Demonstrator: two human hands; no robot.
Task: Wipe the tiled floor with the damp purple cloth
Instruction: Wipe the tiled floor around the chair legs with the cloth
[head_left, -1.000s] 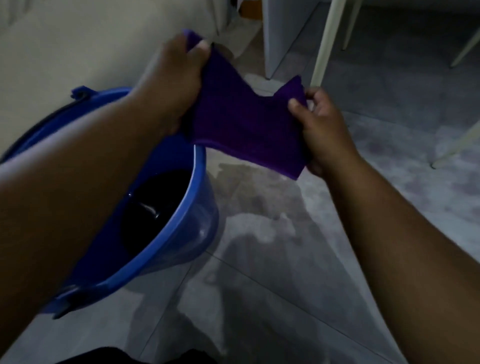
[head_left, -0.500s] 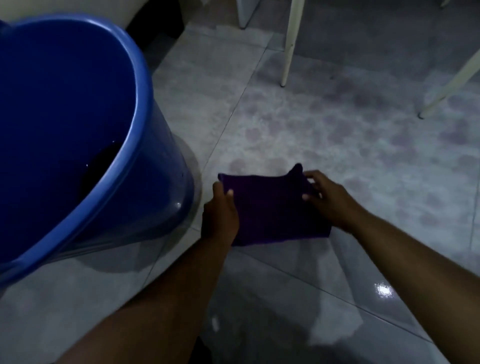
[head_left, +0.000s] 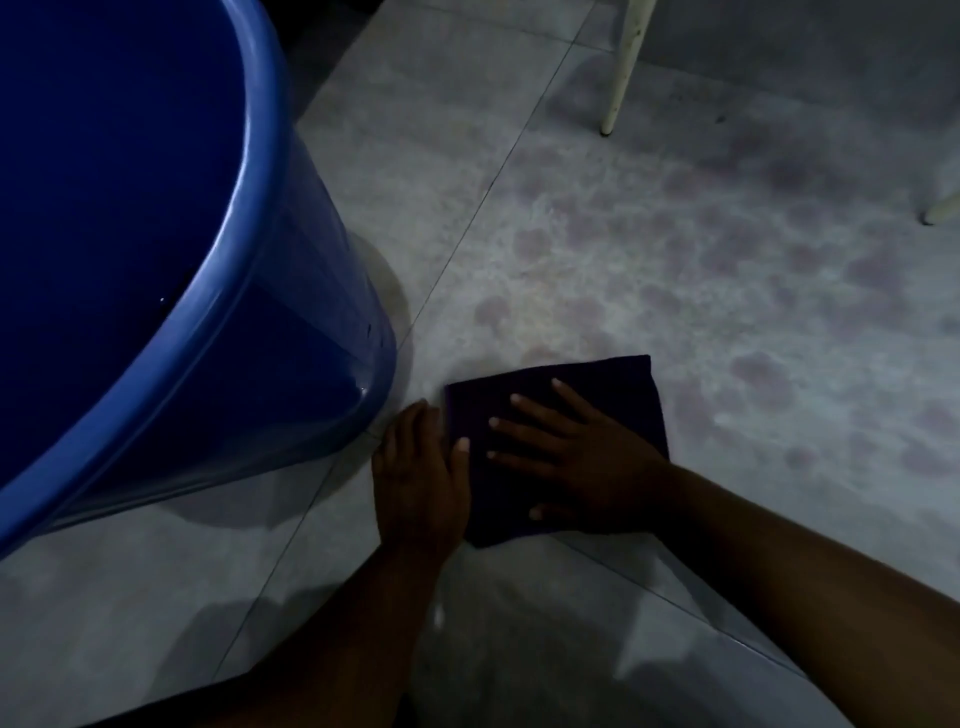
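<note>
**Both hands on folded purple cloth, flat on tile beside bucket**

Tiled floor (head_left: 649, 249): grey tiles, blotchy purplish marks, thin grout lines; fills most of the view, dim light. Glossy patch on the tile nearer the camera than the cloth.

Blue bucket (head_left: 244, 260): big, takes the whole side of the view left of the cloth, thick rounded rim, stands on the floor. Inside too dark to tell contents.

Purple cloth (head_left: 608, 384): folded to a rough square, lies flat on the floor just right of the bucket base, not touching it.

Right hand (head_left: 587, 462): palm down on the cloth, fingers spread and flat, pressing, not grasping anything.

Left hand (head_left: 421, 478): on the floor between bucket and cloth, at the cloth's bucket-side edge, thumb over that edge. Fingers look extended, no pinch visible.

White furniture leg (head_left: 621, 67): thin, stands on the floor well beyond the cloth, away from the camera. Second leg tip (head_left: 943, 208) at the frame edge far from the bucket.
</note>
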